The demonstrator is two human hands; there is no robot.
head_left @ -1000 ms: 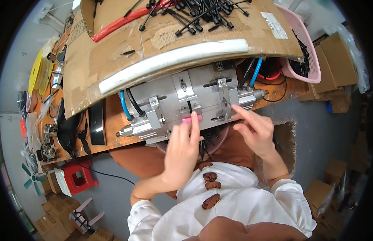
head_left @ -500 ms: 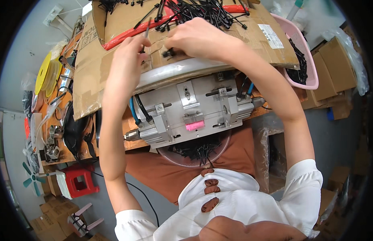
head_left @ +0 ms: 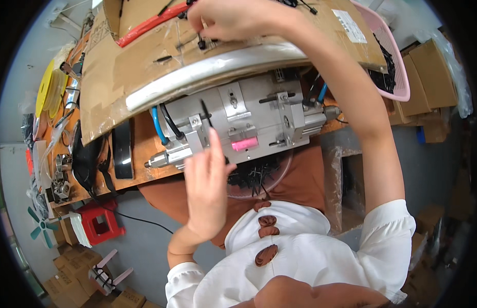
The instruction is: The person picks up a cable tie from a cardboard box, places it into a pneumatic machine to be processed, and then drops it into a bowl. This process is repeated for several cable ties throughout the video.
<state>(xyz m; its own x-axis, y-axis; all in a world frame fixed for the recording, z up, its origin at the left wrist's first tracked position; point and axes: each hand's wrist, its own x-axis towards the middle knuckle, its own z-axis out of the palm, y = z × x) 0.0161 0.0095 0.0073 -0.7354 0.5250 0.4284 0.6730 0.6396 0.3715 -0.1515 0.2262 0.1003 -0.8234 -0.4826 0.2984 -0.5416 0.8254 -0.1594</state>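
1. Your left hand [head_left: 207,187] lay against the front of the grey metal fixture [head_left: 243,123] on the table [head_left: 146,169], fingers straight and together, with a thin black cable tie [head_left: 205,112] standing up from the fingertips; whether it was actually pinched there cannot be told.
2. Your right hand [head_left: 233,18] reached up over the cardboard sheet [head_left: 146,56] above the fixture, fingers curled down onto small black parts [head_left: 201,43] lying on it; a grip could not be confirmed.
3. A pink block [head_left: 244,144] sat on the fixture's front face, just right of your left fingers.
4. Blue and black hoses [head_left: 161,126] ran into the fixture's left side.
5. A clear bowl [head_left: 279,177] of black ties sat below the fixture, over your lap.
6. A pink basket [head_left: 395,66] stood at the table's right end.
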